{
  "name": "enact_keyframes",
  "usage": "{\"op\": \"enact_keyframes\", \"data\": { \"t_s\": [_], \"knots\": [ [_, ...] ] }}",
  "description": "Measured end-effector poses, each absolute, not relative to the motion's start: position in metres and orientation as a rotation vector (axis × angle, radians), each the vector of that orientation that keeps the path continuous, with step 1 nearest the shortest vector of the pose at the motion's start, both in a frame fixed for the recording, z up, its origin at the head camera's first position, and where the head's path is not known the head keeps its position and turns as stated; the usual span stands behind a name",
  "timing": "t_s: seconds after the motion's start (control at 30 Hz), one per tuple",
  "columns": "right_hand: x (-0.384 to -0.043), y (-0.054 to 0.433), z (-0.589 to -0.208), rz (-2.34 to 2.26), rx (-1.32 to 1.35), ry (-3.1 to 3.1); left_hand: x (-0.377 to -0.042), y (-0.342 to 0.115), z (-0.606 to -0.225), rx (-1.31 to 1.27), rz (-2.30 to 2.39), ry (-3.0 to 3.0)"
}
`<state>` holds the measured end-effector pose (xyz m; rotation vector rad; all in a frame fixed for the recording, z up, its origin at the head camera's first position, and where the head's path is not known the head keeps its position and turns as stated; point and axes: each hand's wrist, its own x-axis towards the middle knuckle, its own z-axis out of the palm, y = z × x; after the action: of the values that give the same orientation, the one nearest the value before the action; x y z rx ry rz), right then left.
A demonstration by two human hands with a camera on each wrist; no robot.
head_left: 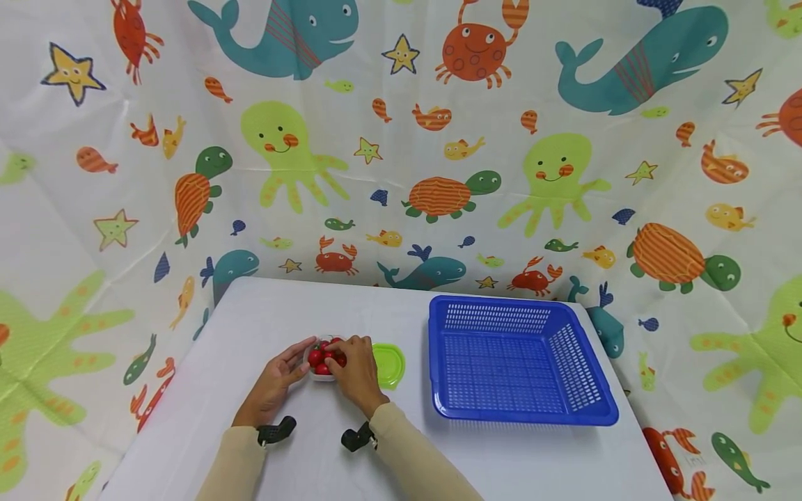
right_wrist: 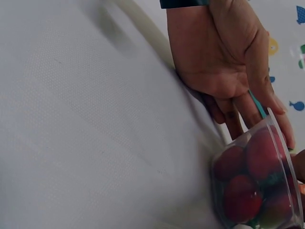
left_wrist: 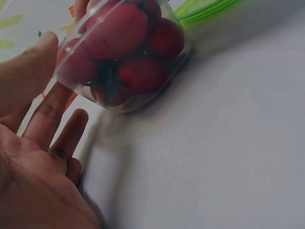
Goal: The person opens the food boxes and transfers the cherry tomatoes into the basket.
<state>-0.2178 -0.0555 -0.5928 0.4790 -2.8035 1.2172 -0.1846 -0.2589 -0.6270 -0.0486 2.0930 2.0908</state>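
Note:
A clear plastic container point(left_wrist: 155, 90) full of small red tomatoes point(head_left: 321, 356) sits on the white table, some tomatoes showing green leafy tops. Along its left side, my left hand point(head_left: 274, 379) holds the container, thumb at the near corner of the rim and fingers toward the far one. From the right, my right hand point(head_left: 358, 365) reaches over the top; its thumb and index finger close around a tomato, partly hidden by the hand. Just beyond that hand lies a bright green lid point(head_left: 390, 366), flat on the table.
To the right stands a large blue plastic basket point(head_left: 523, 410) with slotted walls and nothing inside. The white table point(head_left: 269, 306) ends at the back against a curtain point(head_left: 376, 229) printed with sea animals. Black wrist cameras point(head_left: 276, 431) sit on both wrists.

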Motion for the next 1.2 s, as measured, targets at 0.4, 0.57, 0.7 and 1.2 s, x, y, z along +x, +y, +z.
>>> {"op": "enact_keyframes", "data": {
  "t_s": [0.4, 0.57, 0.7, 1.2],
  "knots": [
    [-0.2185, -0.0573, -0.5974, 1.311, 0.473, -2.74, -0.1856, -0.2589, -0.6276, -0.047, 2.116, 2.07],
    [-0.2174, -0.0581, -0.598, 1.267, 0.467, -2.776, -0.1849, -0.2591, -0.6282, -0.045, 2.128, 2.058],
    [-0.2179, -0.0582, -0.5957, 1.192, 0.496, -2.806, -0.1845, -0.2594, -0.6276, -0.043, 2.128, 2.054],
    [-0.2203, -0.0544, -0.5937, 1.314, 0.541, -2.81, -0.1841, -0.2584, -0.6276, -0.059, 2.118, 2.075]
  ]
}}
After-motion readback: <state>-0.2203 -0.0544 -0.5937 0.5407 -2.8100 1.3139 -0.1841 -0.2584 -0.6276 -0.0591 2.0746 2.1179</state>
